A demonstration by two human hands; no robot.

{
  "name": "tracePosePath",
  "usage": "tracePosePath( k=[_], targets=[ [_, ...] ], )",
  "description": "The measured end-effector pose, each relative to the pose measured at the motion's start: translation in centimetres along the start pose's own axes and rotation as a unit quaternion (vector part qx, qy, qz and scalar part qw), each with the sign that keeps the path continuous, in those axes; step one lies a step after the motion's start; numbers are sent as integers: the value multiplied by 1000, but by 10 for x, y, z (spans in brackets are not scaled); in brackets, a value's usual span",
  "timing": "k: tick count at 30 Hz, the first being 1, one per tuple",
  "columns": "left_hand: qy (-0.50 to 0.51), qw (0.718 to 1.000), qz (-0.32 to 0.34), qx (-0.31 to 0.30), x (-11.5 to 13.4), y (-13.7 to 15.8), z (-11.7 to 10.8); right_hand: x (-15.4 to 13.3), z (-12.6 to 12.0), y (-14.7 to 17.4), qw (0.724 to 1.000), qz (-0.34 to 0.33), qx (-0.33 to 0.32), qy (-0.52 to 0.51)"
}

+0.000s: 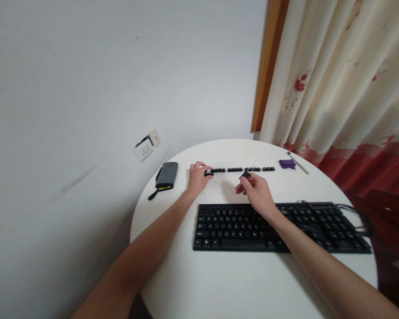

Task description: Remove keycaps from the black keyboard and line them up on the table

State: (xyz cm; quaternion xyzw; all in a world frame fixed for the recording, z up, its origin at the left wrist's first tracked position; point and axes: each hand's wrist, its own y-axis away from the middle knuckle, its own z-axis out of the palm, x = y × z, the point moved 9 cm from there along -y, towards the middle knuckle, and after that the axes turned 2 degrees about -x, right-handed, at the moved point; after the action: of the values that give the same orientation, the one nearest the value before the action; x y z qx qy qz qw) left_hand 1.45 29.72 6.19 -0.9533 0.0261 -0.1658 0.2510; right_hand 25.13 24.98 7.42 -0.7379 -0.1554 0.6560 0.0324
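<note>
On the white round table, several small black keycaps (235, 169) lie in a row of short groups behind the keyboard. At the left end of that row my left hand (197, 177) is closed in a pinch on a black keycap (209, 173), whose pale underside partly shows. My right hand (258, 191) reaches over the keyboard (232, 226) and grips the black handle of a keycap puller (245, 176). Its thin wire prongs point up and away, in front of the row in this view. The top row of the keyboard appears to lack its caps.
A grey zip case (168, 173) with a strap lies at the table's left edge. Toward the back right are a folded purple cloth (287, 164) and a slim brush (298, 163). The keyboard's coiled cable (362, 221) hangs at the right edge. A wall socket (143, 150) sits beyond the left side.
</note>
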Motion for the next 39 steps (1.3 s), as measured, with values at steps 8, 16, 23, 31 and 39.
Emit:
tracePosePath(
  k=[8,16,23,31,39],
  targets=[
    [-22,998,-58,-10,-24,6,-15,-7,-7,-2,1000,-3,4,10],
    [4,999,-34,-42,-22,3,-24,-7,-10,-5,997,-19,0,78],
    [183,956,44,-225,34,13,-29,-10,22,10,992,-24,-114,51],
    [216,808,179,-517,87,67,-18,-20,52,33,973,-90,-168,133],
    [215,795,189,-534,94,74,-20,-20,58,37,965,-97,-186,154]
  ],
)
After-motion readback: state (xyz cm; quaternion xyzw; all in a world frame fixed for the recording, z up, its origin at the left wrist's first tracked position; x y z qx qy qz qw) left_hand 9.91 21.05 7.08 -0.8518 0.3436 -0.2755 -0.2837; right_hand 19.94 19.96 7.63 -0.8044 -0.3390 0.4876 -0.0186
